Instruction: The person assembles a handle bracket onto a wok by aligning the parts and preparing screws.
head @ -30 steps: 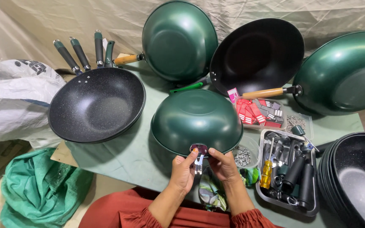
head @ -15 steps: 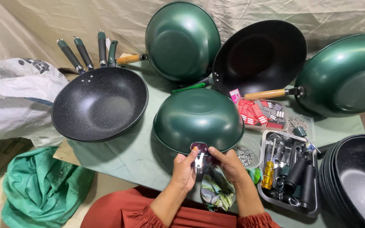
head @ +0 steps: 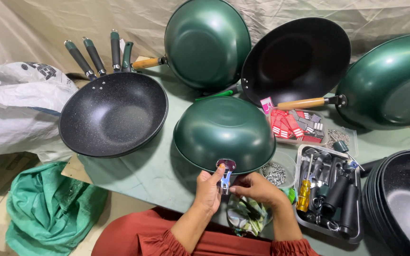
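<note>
Head view. An upturned green wok [head: 224,132] lies dome-up on the green-covered table [head: 138,175]; all places are given from it. At its near rim, a metal handle bracket [head: 226,174] is pinched between the left hand [head: 209,188] and the right hand [head: 255,188], fingertips closed narrowly on the part. Compared with half a second ago, the hands keep the same pinch and the wok has not shifted, so the fitting appears ongoing. To its left sits an open black wok [head: 112,116]; to its right, a tray of tools [head: 330,189] and a bowl of small fasteners [head: 276,171].
</note>
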